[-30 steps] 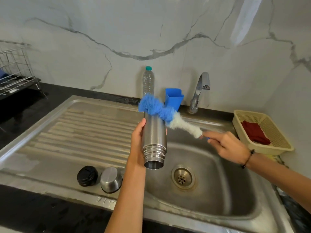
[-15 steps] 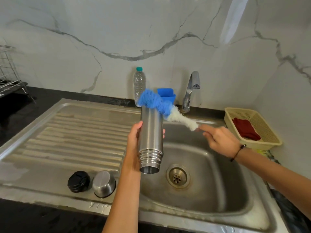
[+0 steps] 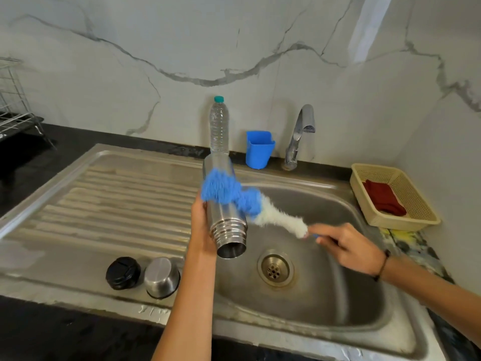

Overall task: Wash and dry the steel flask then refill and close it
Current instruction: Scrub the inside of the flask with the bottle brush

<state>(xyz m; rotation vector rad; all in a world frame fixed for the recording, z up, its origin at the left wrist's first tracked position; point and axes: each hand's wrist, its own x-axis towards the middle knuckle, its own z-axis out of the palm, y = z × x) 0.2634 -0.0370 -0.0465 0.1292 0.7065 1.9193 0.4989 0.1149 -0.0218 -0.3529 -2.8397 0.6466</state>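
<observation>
Left hand [image 3: 201, 225] grips steel flask [image 3: 225, 217] over sink [image 3: 338, 295], mouth down. Right hand [image 3: 346, 247] pinches brush [image 3: 234, 195] handle. You rub full wall, turn flask slowly, hold firm.

A home kitchen: steel sink [image 3: 338, 295], tap [image 3: 299, 136], marble wall [image 3: 156, 48], dish rack [image 3: 13, 105].

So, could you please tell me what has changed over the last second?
The blue and white bottle brush, held by the right hand, slid from the steel flask's far end down onto its body. The left hand keeps gripping the flask, mouth toward the camera. The black lid and steel cup stayed on the drainboard.
</observation>
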